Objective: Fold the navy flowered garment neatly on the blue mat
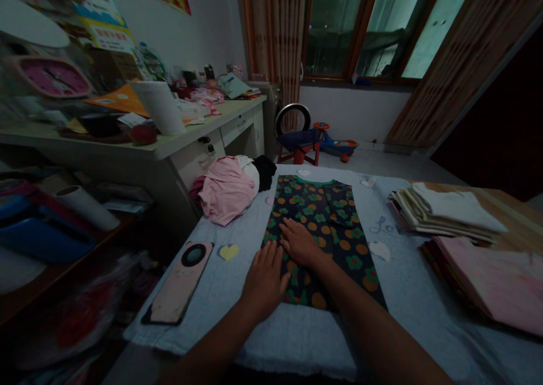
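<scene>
A dark shirt [352, 243] with green flowers and orange dots lies spread flat on the pale blue cloth [314, 340], its green-edged neckline at the far end. My left hand [266, 277] rests at the shirt's left edge, palm down with fingers stretched out. Just beyond it, my right hand [300, 242] lies flat on the left half of the shirt, fingers extended. Neither hand grips anything. Left of my hands is a phone [176, 294], back side up, near the cloth's edge.
A heap of pink clothing [229, 190] sits at the far left of the cloth. On the right stand a folded stack of light clothes [449, 210] and a pink folded pile [500, 277]. A cluttered desk [169, 147] borders the left; a stool [299, 142] stands beyond.
</scene>
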Demonstrator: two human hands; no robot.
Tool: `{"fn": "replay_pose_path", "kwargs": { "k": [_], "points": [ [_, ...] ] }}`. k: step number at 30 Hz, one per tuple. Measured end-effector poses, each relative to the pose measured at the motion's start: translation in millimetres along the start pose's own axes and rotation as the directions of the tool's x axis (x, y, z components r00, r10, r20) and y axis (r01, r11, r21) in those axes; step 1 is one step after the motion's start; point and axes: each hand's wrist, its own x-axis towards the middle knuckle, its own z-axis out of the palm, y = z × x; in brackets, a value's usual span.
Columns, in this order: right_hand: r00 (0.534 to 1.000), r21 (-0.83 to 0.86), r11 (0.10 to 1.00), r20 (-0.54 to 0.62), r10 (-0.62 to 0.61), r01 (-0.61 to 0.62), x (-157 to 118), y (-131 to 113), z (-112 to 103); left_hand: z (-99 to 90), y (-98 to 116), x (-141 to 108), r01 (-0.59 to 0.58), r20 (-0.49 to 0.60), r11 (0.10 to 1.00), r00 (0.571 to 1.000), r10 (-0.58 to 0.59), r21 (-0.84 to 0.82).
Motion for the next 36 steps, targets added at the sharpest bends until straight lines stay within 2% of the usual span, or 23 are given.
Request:
{"fn": "replay_pose_path", "kwargs": {
  "k": [5, 7, 10, 12, 17, 21, 25, 27, 30, 33, 36],
  "points": [
    [0.993, 0.046, 0.993, 0.057, 0.105, -0.108, 22.7, 0.6, -25.3, -26.8, 0.7, 19.9, -0.03, 0.09, 0.999, 0.996, 0.027, 0.037],
    [0.988, 0.052, 0.986, 0.011, 0.157, -0.157, 38.8, 2.9, -30.9, -34.2, -1.2, 34.2, -0.024, 0.114, 0.998, 0.993, 0.017, 0.055],
    [0.983, 0.05, 0.99, -0.118, 0.14, -0.135, 59.1, 8.8, -23.0, -34.1, -5.0, 51.9, -0.012, 0.093, 0.997, 0.996, 0.004, 0.078],
    [0.984, 0.04, 0.991, -0.12, 0.134, -0.13, 66.0, 13.3, -10.1, -28.3, -7.3, 56.8, -0.011, 0.064, 0.995, 0.998, 0.005, 0.097],
    [0.986, 0.019, 0.987, -0.031, 0.163, -0.162, 65.7, 19.3, 12.5, -13.5, -12.5, 49.9, -0.034, -0.014, 0.995, 0.999, 0.036, 0.096],
    [0.974, -0.008, 0.976, -0.065, 0.215, -0.216, 63.6, 16.7, 12.9, -12.9, -18.1, 40.9, -0.051, 0.002, 0.998, 0.999, 0.051, 0.042],
    [0.955, -0.01, 0.962, -0.127, 0.268, -0.271, 61.2, 12.8, 10.6, -20.7, -27.0, 31.7, -0.065, 0.043, 0.997, 0.997, 0.067, -0.046],
    [0.954, -0.006, 0.971, -0.187, 0.235, -0.241, 59.2, 11.0, 8.9, -26.2, -33.5, 26.6, -0.051, 0.026, 0.996, 0.998, 0.053, -0.07],
    [0.969, 0.011, 0.994, -0.22, 0.111, -0.111, 56.5, 8.0, 7.2, -32.1, -44.5, 19.5, 0.018, -0.036, 0.998, 0.999, -0.02, -0.06],
    [0.989, 0.027, 0.998, -0.134, 0.065, -0.062, 55.5, 5.0, 7.9, -30.2, -52.6, 13.9, 0.071, -0.087, 0.997, 0.993, -0.074, -0.033],
    [0.996, 0.004, 0.998, -0.066, 0.067, -0.067, 55.8, 3.4, 9.5, -20.5, -53.8, 9.8, 0.053, -0.087, 0.998, 0.995, -0.056, -0.035]
  ]
}}
